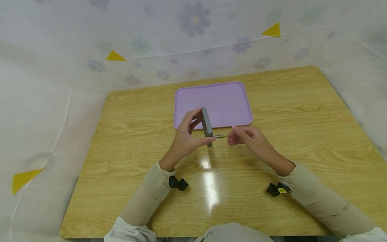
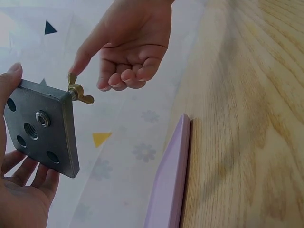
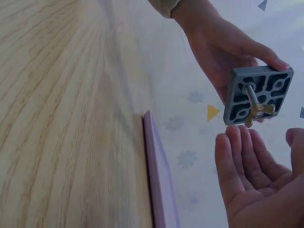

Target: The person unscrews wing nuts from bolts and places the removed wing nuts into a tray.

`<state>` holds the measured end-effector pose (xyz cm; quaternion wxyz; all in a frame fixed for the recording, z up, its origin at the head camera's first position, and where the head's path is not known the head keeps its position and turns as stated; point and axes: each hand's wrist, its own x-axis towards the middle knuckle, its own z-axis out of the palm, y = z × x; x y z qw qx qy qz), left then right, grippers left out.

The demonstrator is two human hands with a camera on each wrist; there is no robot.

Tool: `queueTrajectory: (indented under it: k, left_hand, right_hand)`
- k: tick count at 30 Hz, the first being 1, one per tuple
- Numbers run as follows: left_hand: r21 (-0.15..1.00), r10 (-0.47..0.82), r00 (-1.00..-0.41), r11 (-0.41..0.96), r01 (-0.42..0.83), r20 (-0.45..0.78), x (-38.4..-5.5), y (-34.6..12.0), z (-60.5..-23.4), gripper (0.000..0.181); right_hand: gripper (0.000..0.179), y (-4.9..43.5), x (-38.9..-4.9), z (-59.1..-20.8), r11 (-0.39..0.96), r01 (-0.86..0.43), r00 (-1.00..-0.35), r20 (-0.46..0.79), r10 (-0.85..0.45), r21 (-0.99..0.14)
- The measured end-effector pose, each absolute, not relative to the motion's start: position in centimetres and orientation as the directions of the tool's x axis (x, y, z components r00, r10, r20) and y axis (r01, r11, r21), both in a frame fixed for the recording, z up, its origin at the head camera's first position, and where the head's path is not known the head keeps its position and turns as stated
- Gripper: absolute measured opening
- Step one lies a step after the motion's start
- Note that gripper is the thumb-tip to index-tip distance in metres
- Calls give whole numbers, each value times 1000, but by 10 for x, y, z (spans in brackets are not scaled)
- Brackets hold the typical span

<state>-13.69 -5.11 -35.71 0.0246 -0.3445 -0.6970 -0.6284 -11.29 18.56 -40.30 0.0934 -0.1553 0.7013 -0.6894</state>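
My left hand (image 1: 185, 136) holds a grey square plate (image 1: 207, 122) on edge above the table, thumb on one edge and fingers on the opposite one. Round holes and a bolt head (image 2: 42, 118) show on one face in the left wrist view; the other face is ribbed. From that ribbed face a bolt shank (image 3: 252, 97) sticks out, carrying a brass wing nut (image 3: 259, 112). Beside the wing nut is my right hand (image 1: 249, 138), its fingers loosely bent and not closed round it. One digit reaches a wing in the left wrist view; whether it touches is unclear.
A lilac tray (image 1: 223, 101) lies on the wooden table (image 1: 136, 134), behind the hands. Floral sheeting (image 1: 193, 43) with yellow triangles surrounds the far and side edges of the table.
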Motion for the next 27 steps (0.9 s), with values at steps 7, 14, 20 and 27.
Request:
queueTrajectory:
  k: [7,14,20,27]
  left_hand:
    - [858,451,-758,-32,513,470,-136,-51,-358,86]
    - [861,450,-762,-32,507,465,-136,-50,-358,85]
    - [868,450,-769,-26,496,453,-135,-50,-358,84]
    - [868,454,-768,-25,495,451,-136,-50,-358,84]
  right_hand:
    - [48,175,-114,-405,-31,157,-899,-130,-419,-987]
    - [36,169,-114,-405,-113,205,-896,-140,-421,-972]
    - [30,169,-115,-405,-89,124,-916,-79,-393,-988]
    - [22,170,-115,-405,-6,-114,-926,109,-363,-993]
